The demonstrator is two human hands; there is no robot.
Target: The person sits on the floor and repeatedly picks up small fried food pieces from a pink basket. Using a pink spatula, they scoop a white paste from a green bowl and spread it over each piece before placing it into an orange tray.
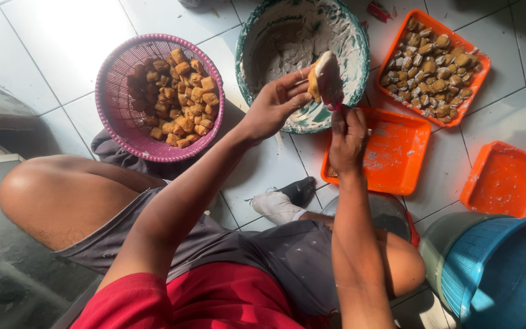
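My left hand [273,105] pinches a golden fried tofu puff [314,82] by its edge, just above the rim of a green bowl [248,36] smeared with white paste. My right hand [347,139] is closed on the handle of a spoon [329,78], whose paste-covered blade presses against the puff. Both hands hover over the bowl's near edge and an empty orange tray [391,152] streaked with paste.
A pink basket [114,97] of fried puffs stands at the left. An orange tray [473,91] of filled puffs sits at the back right, another empty orange tray [509,180] to the right. A blue basket [506,274] in a green bucket is at lower right. I sit on white floor tiles.
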